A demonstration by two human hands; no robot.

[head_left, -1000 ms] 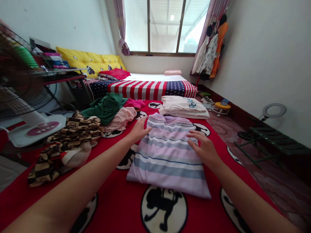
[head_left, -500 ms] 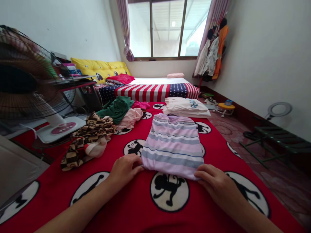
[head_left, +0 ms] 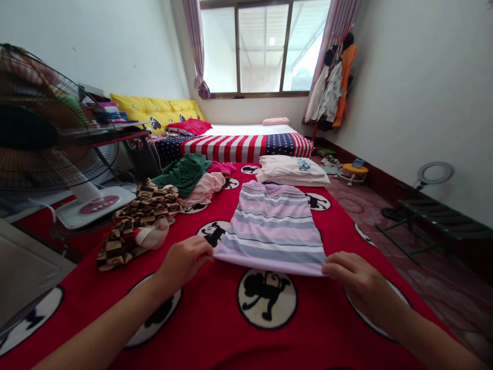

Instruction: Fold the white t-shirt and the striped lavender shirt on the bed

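Note:
A lilac, white and grey striped shirt (head_left: 271, 226) lies folded lengthwise on a red blanket (head_left: 215, 324) with black-and-white round prints. My left hand (head_left: 184, 259) pinches its near left corner and my right hand (head_left: 356, 280) pinches its near right corner. Both hands are closed on the hem, which is raised a little off the blanket.
A folded cream shirt (head_left: 292, 170) lies beyond the striped one. Loose clothes (head_left: 162, 200) are heaped at the left: green, pink, brown-checked. A standing fan (head_left: 50, 144) is at the far left. A flag-patterned mattress (head_left: 239, 144) lies under the window. A dark folding rack (head_left: 435, 226) stands at the right.
My hands came back from the shirt's middle to its near edge, took hold of both corners, spread apart and lifted the hem. The view also shifted slightly.

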